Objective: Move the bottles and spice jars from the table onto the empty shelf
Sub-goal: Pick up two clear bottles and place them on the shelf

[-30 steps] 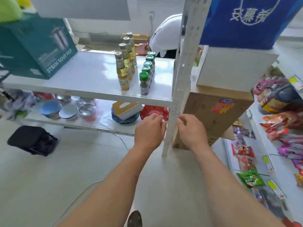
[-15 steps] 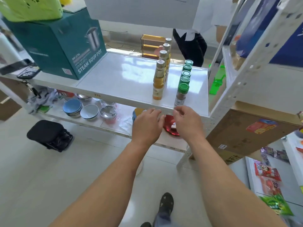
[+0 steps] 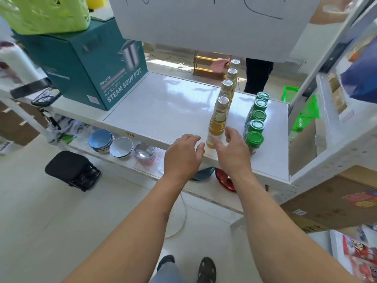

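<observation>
Both open hands, left (image 3: 183,154) and right (image 3: 232,152), flank the nearest oil bottle (image 3: 217,123) on the white shelf (image 3: 159,107).

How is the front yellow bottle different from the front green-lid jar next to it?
The front yellow bottle is taller and slimmer than the front green-lid jar, which is short and stubby. The bottle has a silvery cap; the jar has a wide green lid. The bottle holds golden liquid; the jar's contents are hard to see. Both stand upright at the front of their rows on the white shelf.
</observation>
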